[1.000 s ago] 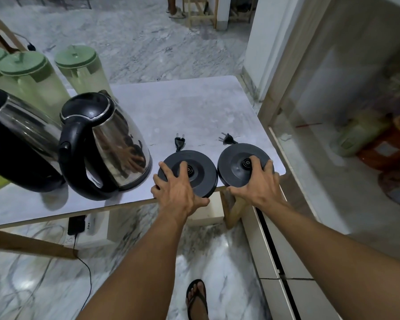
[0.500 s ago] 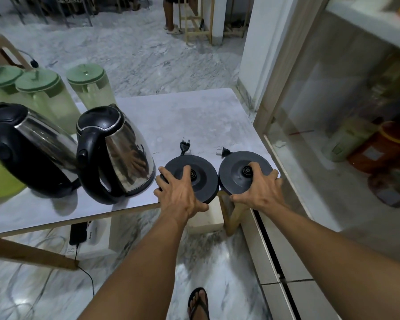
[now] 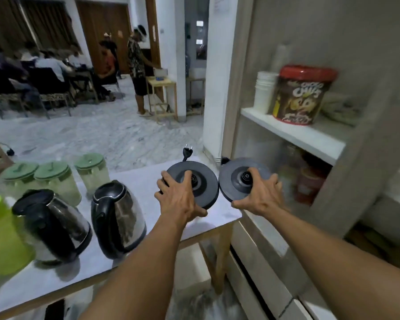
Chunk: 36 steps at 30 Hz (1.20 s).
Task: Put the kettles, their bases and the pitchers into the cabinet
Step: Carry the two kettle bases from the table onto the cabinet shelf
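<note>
My left hand [image 3: 179, 199] grips a round black kettle base [image 3: 202, 182], lifted above the table's right end, its plug [image 3: 187, 151] sticking up behind. My right hand [image 3: 262, 196] grips a second black base [image 3: 238, 179], held beside the open cabinet [image 3: 293, 135]. Two steel kettles with black handles [image 3: 118, 215] [image 3: 52, 224] stand on the white table [image 3: 134, 176]. Three clear pitchers with green lids [image 3: 94, 172] [image 3: 56, 179] [image 3: 19, 176] stand behind them. A lime green pitcher [image 3: 0, 236] is at the far left.
The cabinet's upper shelf holds a red-lidded tub [image 3: 301, 95] and stacked white cups [image 3: 263, 91]. The lower shelf holds red containers [image 3: 308, 185]. White drawers [image 3: 259, 269] sit below. A person [image 3: 138, 68] stands in the room beyond, and others sit at the far left.
Both hands have lifted the two bases off the table edge and raised them toward the cabinet. The view has tilted up, showing the room and the shelves.
</note>
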Tool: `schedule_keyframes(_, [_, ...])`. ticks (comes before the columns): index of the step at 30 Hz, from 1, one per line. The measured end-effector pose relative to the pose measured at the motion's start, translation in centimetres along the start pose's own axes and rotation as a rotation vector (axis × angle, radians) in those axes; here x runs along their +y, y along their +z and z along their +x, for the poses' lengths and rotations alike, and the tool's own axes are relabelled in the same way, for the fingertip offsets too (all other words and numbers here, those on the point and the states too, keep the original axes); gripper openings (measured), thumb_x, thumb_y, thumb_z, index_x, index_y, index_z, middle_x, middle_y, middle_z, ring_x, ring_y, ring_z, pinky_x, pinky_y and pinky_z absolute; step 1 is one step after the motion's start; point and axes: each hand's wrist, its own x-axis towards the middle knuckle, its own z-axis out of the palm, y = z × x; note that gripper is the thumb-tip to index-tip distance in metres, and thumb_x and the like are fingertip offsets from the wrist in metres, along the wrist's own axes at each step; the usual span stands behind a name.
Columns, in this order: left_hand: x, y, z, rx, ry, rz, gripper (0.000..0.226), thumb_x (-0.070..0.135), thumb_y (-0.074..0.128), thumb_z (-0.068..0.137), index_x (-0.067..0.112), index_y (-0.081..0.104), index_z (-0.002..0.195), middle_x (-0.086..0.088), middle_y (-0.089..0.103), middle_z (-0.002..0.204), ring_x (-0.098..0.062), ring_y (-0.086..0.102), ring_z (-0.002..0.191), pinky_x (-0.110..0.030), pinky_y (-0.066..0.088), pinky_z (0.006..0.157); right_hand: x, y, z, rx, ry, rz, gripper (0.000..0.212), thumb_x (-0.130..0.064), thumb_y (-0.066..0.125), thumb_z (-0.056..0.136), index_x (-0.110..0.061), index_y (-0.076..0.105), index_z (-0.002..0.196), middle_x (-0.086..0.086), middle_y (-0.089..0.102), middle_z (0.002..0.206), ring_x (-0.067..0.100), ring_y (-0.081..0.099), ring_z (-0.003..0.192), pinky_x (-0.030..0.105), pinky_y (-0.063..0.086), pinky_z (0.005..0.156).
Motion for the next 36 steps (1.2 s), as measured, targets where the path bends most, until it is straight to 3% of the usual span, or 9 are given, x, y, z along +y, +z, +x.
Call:
schedule_keyframes(6, [3.9, -6.8, 0.2, 0.039, 0.316, -0.019, 0.111, 0.058, 0.088, 0.051, 0.03, 0.025, 0.138, -0.03, 0.009, 0.154, -0.05, 0.022, 0.136, -0.058, 0.032, 0.104, -0.8, -8.4, -4.7, 0.219, 0.173, 0.02, 0.095, -0.054, 0.082, 0.055, -0.032, 0.031, 0.132, 0.027, 0.024, 0.142, 0.047, 0.033, 0.126, 0.049, 0.047, 0.093])
schedule_keyframes(10, [6.5, -9.6, -1.7, 0.038, 0.51, -0.033, 0.112, 0.06, 0.088, 0.05, 0.031, 0.024, 0.136, -0.031, 0.007, 0.156, -0.051, 0.021, 0.139, -0.061, 0.031, 0.107, -0.6, -12.2, -9.9, 0.345, 0.283, -0.022, 0.094, -0.052, 0.081, 0.058, -0.028, 0.032, 0.134, 0.03, 0.024, 0.143, 0.049, 0.029, 0.132, 0.049, 0.041, 0.099])
schedule_keyframes(14, [9.8, -10.4, -5.5, -0.003, 0.693, -0.069, 0.111, 0.059, 0.088, 0.051, 0.03, 0.025, 0.137, -0.033, 0.005, 0.157, -0.054, 0.017, 0.141, -0.064, 0.028, 0.109, 1.2, -15.6, -16.3, 0.454, 0.412, -0.119, 0.092, -0.053, 0.079, 0.055, -0.025, 0.032, 0.13, 0.025, 0.033, 0.127, 0.045, 0.038, 0.117, 0.045, 0.04, 0.096])
schedule_keyframes(18, [14.3, -10.5, -10.1, -0.004, 0.856, -0.125, 0.109, 0.059, 0.088, 0.049, 0.033, 0.025, 0.134, -0.03, 0.009, 0.155, -0.051, 0.023, 0.138, -0.061, 0.031, 0.106, 3.8, -19.7, -22.3, 0.482, 0.562, -0.213, 0.099, -0.054, 0.079, 0.059, -0.021, 0.027, 0.137, 0.037, 0.017, 0.148, 0.053, 0.034, 0.128, 0.052, 0.038, 0.103])
schedule_keyframes(20, [16.9, -10.7, -12.5, -0.022, 0.926, -0.139, 0.107, 0.057, 0.088, 0.048, 0.034, 0.026, 0.132, -0.03, 0.008, 0.155, -0.051, 0.024, 0.137, -0.061, 0.032, 0.105, 5.4, -21.5, -24.9, 0.504, 0.615, -0.251, 0.101, -0.053, 0.079, 0.059, -0.02, 0.026, 0.138, 0.038, 0.016, 0.15, 0.053, 0.033, 0.129, 0.052, 0.038, 0.103])
schedule_keyframes(27, [26.1, -9.8, -19.4, -0.097, 1.119, -0.163, 0.105, 0.055, 0.089, 0.05, 0.033, 0.026, 0.13, -0.031, 0.005, 0.155, -0.052, 0.02, 0.139, -0.062, 0.03, 0.107, 12.5, -26.3, -31.2, 0.558, 0.789, -0.258, 0.106, -0.053, 0.079, 0.055, -0.023, 0.022, 0.139, 0.037, 0.018, 0.149, 0.053, 0.032, 0.13, 0.054, 0.038, 0.105])
schedule_keyframes(32, [33.8, -7.8, -22.4, -0.124, 1.176, -0.115, 0.112, 0.057, 0.091, 0.046, 0.034, 0.023, 0.132, -0.03, 0.01, 0.153, -0.051, 0.023, 0.137, -0.062, 0.032, 0.106, 20.0, -28.7, -32.0, 0.556, 0.863, -0.234, 0.108, -0.058, 0.08, 0.051, -0.025, 0.022, 0.135, 0.038, 0.017, 0.15, 0.057, 0.03, 0.132, 0.057, 0.04, 0.103])
schedule_keyframes(36, [41.0, -5.2, -23.6, -0.172, 1.174, -0.093, 0.109, 0.059, 0.088, 0.053, 0.035, 0.021, 0.136, -0.03, 0.011, 0.154, -0.052, 0.026, 0.137, -0.062, 0.031, 0.107, 26.8, -31.0, -31.2, 0.529, 0.919, -0.186, 0.107, -0.06, 0.077, 0.051, -0.024, 0.023, 0.136, 0.033, 0.028, 0.143, 0.052, 0.035, 0.128, 0.053, 0.042, 0.102])
